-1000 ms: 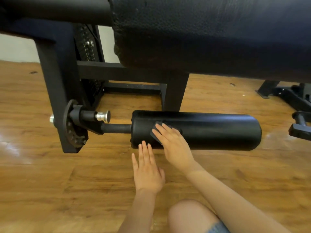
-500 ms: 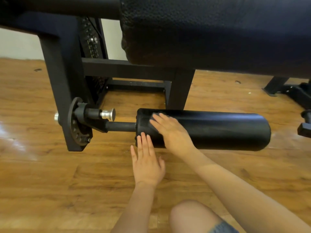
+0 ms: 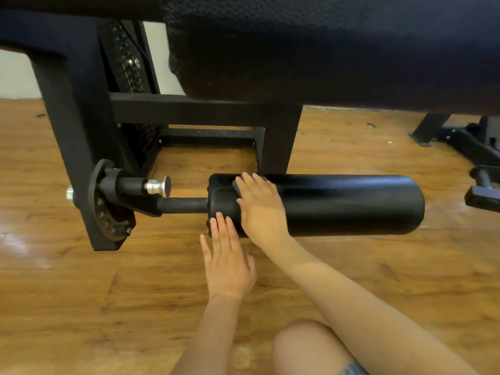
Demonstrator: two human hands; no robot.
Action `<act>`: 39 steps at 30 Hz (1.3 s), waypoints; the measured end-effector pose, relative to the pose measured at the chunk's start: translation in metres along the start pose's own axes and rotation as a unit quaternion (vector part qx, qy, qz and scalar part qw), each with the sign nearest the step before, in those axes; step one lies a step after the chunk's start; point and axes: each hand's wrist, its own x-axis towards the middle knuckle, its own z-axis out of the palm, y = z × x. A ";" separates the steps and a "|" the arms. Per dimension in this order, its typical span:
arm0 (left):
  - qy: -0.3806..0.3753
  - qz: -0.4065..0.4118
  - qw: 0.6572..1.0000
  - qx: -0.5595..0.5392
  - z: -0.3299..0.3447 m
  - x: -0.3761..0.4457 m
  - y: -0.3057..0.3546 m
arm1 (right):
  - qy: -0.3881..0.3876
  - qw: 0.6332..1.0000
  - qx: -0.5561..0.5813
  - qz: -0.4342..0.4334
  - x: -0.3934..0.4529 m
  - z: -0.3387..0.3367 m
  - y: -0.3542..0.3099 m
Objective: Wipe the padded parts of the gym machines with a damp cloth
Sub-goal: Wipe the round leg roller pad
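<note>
— Black roller pad (image 3: 338, 204): where's the cloth (image 3: 239, 186)?
— Pressed flat under the right hand (image 3: 261, 209), fingers straight, near the pad's left end.
— Left hand (image 3: 227, 263)?
— Flat, holding nothing, fingertips touching the pad.

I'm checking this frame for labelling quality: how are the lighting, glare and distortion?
Head view: even daylight; white glare on the wood floor at left; wide-angle bending of the machine frame; the black seat pad and roller pad lose detail in shadow; the dark cloth under the right hand barely separates from the roller.
</note>
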 end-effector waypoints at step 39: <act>-0.049 -0.029 0.998 -0.032 -0.009 -0.001 0.013 | -0.064 0.992 0.055 0.089 0.019 -0.028 0.049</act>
